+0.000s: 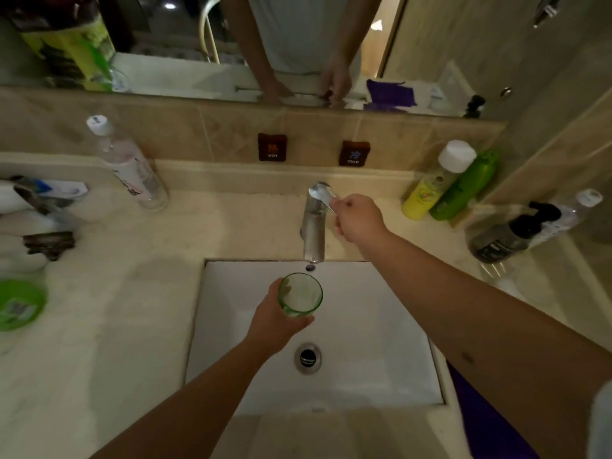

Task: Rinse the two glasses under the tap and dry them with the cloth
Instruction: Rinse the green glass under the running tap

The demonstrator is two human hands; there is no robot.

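My left hand [276, 321] holds a green-tinted glass [300, 294] upright over the white sink [381, 342], just below the spout of the chrome tap [314, 226]. My right hand [357, 220] is closed on the tap's lever handle [323, 193] at the top. No water stream is visible. A purple cloth [480, 422] lies on the counter at the right of the sink, partly hidden by my right forearm. Only one glass is visible.
The sink drain [308, 357] sits below the glass. A clear bottle [127, 164] leans at back left. Yellow and green bottles [447, 183] and a dark pump bottle [516, 231] stand at back right. A green lid [20, 304] lies at far left. HOT and COLD labels sit on the tiled wall.
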